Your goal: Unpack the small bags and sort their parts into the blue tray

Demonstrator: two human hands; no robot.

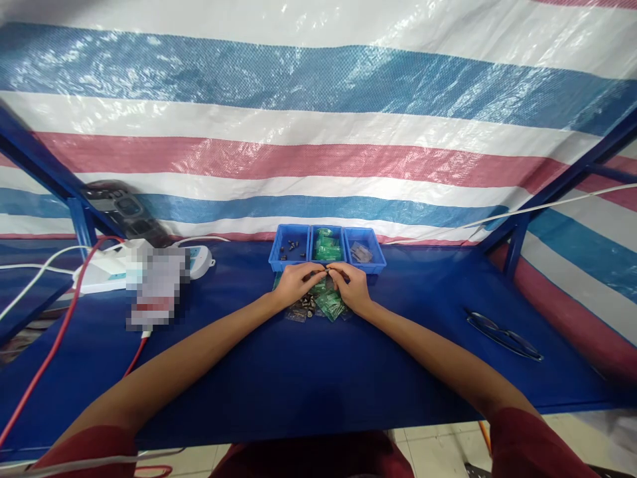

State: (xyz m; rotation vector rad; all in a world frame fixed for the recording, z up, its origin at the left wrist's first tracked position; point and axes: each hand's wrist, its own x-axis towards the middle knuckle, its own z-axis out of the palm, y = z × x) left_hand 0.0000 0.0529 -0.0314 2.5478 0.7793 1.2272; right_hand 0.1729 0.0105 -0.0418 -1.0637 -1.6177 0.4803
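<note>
My left hand (pixel 294 283) and my right hand (pixel 352 285) meet at the middle of the blue table, fingertips pinched together on a small dark part (pixel 326 271) that I cannot make out. Under and between the hands lies a pile of green circuit boards (pixel 329 305) and small dark components (pixel 303 307). Just behind the hands stand three blue trays: the left one (pixel 290 247) holds small dark parts, the middle one (pixel 327 244) green boards, the right one (pixel 365 252) a greyish bag.
A white power strip (pixel 107 269) with red and white cables sits at the left, beside a blurred object (pixel 156 285). A dark device (pixel 124 209) leans against the striped tarp. Black-framed glasses (pixel 502 334) lie at the right. Blue frame posts rise at both sides.
</note>
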